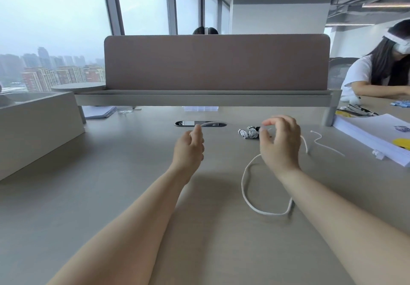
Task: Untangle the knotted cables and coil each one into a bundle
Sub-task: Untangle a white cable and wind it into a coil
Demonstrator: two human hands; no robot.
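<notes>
White cable [244, 187]: left hand [188, 149] pinches 1 end, likely to anchor coiling; right hand [280, 145] arches over the loop, grip unclear.

1. The desk top [133, 196] is smooth and matt, seemingly grey laminate.
2. The white cable [245, 187] has a woven, cloth-like sheath with no shine.
3. The divider [217, 63] looks like felt, soft and dull.
4. The paper stack [368, 134] is plain matt white.
5. The cable port [184, 123] looks dark and glossy.
</notes>
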